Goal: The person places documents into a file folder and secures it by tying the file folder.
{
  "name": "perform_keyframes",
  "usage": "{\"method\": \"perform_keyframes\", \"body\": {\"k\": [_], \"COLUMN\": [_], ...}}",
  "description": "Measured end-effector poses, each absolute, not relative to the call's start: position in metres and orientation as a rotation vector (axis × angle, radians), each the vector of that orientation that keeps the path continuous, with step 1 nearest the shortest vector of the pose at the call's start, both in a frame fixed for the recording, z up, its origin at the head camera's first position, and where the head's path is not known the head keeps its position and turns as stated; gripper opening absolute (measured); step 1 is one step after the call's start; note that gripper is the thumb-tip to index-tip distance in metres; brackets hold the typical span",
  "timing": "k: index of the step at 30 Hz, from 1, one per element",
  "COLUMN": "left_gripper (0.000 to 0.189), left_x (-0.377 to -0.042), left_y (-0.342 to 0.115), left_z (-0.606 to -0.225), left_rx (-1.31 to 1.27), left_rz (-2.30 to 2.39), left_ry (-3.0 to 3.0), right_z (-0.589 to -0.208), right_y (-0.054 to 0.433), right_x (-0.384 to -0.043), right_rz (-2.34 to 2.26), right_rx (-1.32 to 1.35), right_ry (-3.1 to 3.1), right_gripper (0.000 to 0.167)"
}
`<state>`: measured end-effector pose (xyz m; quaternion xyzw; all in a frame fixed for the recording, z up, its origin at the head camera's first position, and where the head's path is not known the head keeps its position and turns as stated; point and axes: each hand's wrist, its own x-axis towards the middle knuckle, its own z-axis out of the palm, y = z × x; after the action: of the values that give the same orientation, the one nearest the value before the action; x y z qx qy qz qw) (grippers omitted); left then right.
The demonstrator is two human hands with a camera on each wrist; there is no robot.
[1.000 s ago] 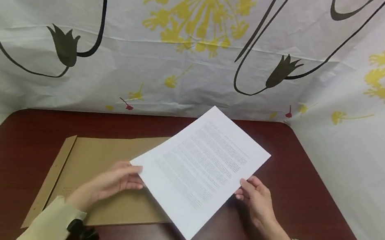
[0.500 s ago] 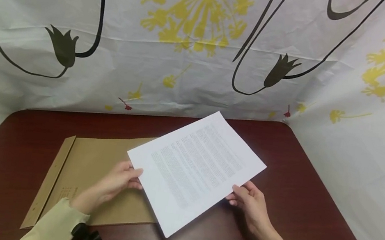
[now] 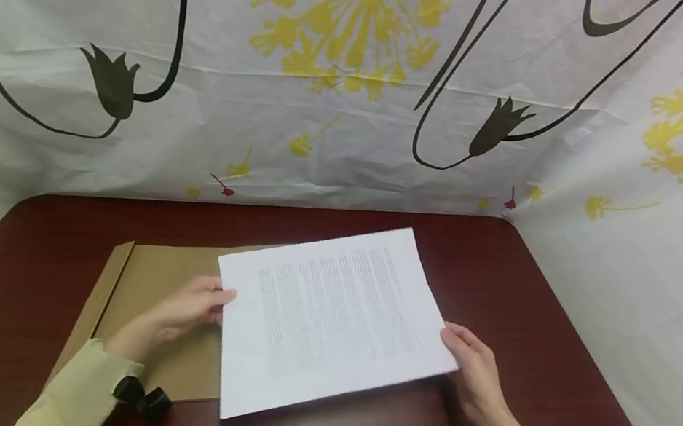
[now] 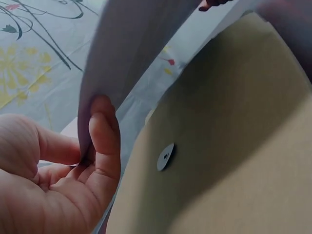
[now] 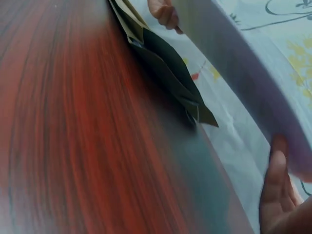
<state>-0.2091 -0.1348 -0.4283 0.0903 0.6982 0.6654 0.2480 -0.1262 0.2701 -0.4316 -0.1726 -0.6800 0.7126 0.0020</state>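
Observation:
Printed paper [image 3: 332,322], white with lines of small text, is held tilted in the air between both hands. My left hand [image 3: 188,306] pinches its left edge, thumb on top and fingers beneath. At the opposite edge, near the lower right corner, my right hand [image 3: 477,377] grips it the same way. Under the paper's left part lies a brown kraft document envelope [image 3: 154,288], partly hidden by paper and left arm. The left wrist view shows a round button [image 4: 166,157] on the envelope. In the right wrist view, the envelope's near end [image 5: 168,73] gapes apart.
The dark red wooden table [image 3: 553,392] has rounded far corners. A white curtain [image 3: 338,146] with yellow and dark flower prints stands behind it and along the sides. Black wrist straps [image 3: 141,398] sit at the pale sleeves.
The paper has turned clockwise, from a steep diagonal to nearly sideways. Its far corner has come down and to the right. Both hands keep their hold; the right hand has ended slightly further right.

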Motion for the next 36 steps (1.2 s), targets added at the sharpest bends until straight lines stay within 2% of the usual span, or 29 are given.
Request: {"method": "perform_keyframes", "body": {"k": [3, 5, 14, 23, 26, 31, 36], "left_gripper": [0.031, 0.033, 0.035, 0.028, 0.026, 0.022, 0.039], "left_x": [-0.209, -0.209, -0.206, -0.203, -0.201, -0.195, -0.193], "left_y": [-0.136, -0.136, -0.133, -0.105, -0.093, -0.07, -0.047], "left_z": [-0.429, -0.429, -0.428, -0.428, -0.43, -0.43, -0.429], "left_rx": [0.253, 0.257, 0.281, 0.309, 0.458, 0.595, 0.592], "left_rz": [1.77, 1.75, 1.774, 1.794, 1.662, 1.385, 1.176], "left_ry": [1.921, 1.929, 1.889, 1.899, 2.067, 2.389, 2.637], "right_z": [-0.431, -0.431, -0.432, -0.421, -0.418, -0.416, -0.413], "right_y": [0.275, 0.277, 0.284, 0.319, 0.336, 0.36, 0.378], "right_x": [-0.123, -0.121, -0.118, -0.115, -0.113, -0.108, -0.104], "right_rz": [2.108, 2.051, 1.997, 1.908, 1.887, 1.876, 1.85], "right_rx": [-0.555, -0.543, -0.471, -0.482, -0.488, -0.519, -0.548], "right_ry": [-2.343, -2.441, -2.542, -2.535, -2.52, -2.487, -2.483], "right_gripper": [0.042, 0.047, 0.04, 0.049, 0.04, 0.005, 0.011]}}
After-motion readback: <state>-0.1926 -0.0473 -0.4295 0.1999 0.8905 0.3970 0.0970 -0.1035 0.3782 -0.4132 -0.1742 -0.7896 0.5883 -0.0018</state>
